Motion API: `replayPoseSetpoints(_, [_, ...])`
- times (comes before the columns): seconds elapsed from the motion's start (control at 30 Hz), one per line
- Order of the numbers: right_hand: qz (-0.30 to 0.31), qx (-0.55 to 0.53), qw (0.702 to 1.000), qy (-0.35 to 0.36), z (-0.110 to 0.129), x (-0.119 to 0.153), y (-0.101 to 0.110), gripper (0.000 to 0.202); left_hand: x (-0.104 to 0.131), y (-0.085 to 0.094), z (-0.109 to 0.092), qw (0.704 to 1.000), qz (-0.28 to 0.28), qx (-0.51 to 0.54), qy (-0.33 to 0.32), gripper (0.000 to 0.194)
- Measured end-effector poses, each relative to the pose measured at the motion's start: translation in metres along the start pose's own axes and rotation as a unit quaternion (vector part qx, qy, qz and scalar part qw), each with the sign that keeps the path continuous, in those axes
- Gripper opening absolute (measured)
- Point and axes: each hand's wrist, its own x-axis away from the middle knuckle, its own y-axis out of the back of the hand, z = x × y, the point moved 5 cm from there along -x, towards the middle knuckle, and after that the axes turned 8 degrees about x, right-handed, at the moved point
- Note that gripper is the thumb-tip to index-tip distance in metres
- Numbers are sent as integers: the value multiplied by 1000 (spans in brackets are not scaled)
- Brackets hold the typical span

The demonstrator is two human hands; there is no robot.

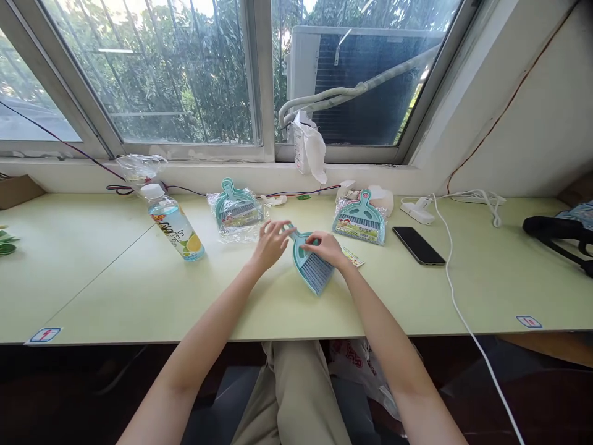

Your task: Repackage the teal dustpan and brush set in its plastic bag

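Observation:
A teal mini dustpan (303, 272) with a small grey-bristled brush (317, 271) nested in it rests tilted on the table, its wide edge toward me. My left hand (272, 244) is closed at the tip of the handle, thumb and fingertips on it. With bent fingers pressed together, my right hand (325, 247) grips the upper part of the brush, hiding some of it. Partly behind my right wrist lies a printed label card (353, 257). Two similar sets stand farther back: one in clear wrapping (238, 210) at left, one with its label (360, 219) at right.
A tilted-looking drink bottle (176, 225) stands at left. On the right are a black phone (418, 245), a white charger (417, 211) with a long cable (451, 272) over the front edge, and a black strap (553, 228). A tissue pack (308, 145) sits at the window.

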Motion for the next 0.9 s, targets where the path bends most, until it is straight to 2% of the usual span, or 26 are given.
replayPoseSetpoints(0.07, [-76, -31, 997, -10, 5, 0, 9, 25, -1, 11, -4, 991, -105, 62, 47, 47])
replayPoseSetpoints(0.1, [-111, -43, 993, -15, 7, 0, 13, 27, -1, 14, -6, 982, -140, 107, 71, 56])
replayPoseSetpoints(0.13, [-142, -52, 988, -20, 10, 1, 14, 28, 0, 12, -6, 971, -150, 160, 97, 63])
replayPoseSetpoints(0.17, [-166, -59, 984, -24, 12, 3, 15, 29, -1, 7, -6, 960, -129, 215, 125, 68])
replayPoseSetpoints(0.23, [-189, -67, 979, -20, 17, 5, 13, 29, 0, -13, -5, 938, -25, 299, 176, 70])
replayPoseSetpoints(0.3, [-197, -68, 978, -16, 17, 5, 13, 30, 2, -31, -1, 917, 63, 336, 205, 67])
replayPoseSetpoints(0.37, [-209, -62, 975, -42, 7, 5, 18, 31, 4, -39, 9, 902, 73, 362, 224, 62])
replayPoseSetpoints(0.43, [-219, -27, 969, -107, -11, 5, 28, 32, 5, -40, 24, 881, 49, 393, 260, 59])
replayPoseSetpoints(0.47, [-208, 11, 967, -147, -22, 6, 33, 31, 6, -38, 32, 870, 33, 403, 282, 59])
replayPoseSetpoints(0.53, [-133, 109, 961, -215, -43, 7, 36, 25, 9, -31, 50, 853, -14, 411, 321, 58])
replayPoseSetpoints(0.6, [-41, 199, 945, -256, -60, 9, 32, 21, 12, -23, 64, 841, -50, 417, 341, 54])
replayPoseSetpoints(0.67, [13, 254, 927, -277, -71, 12, 25, 26, 14, -18, 73, 833, -74, 418, 355, 52])
replayPoseSetpoints(0.73, [22, 262, 925, -276, -78, 11, 18, 31, 16, -14, 79, 828, -91, 415, 367, 51])
replayPoseSetpoints(0.9, [13, 165, 967, -194, -90, 4, 11, 50, 14, -13, 76, 835, -107, 411, 350, 47])
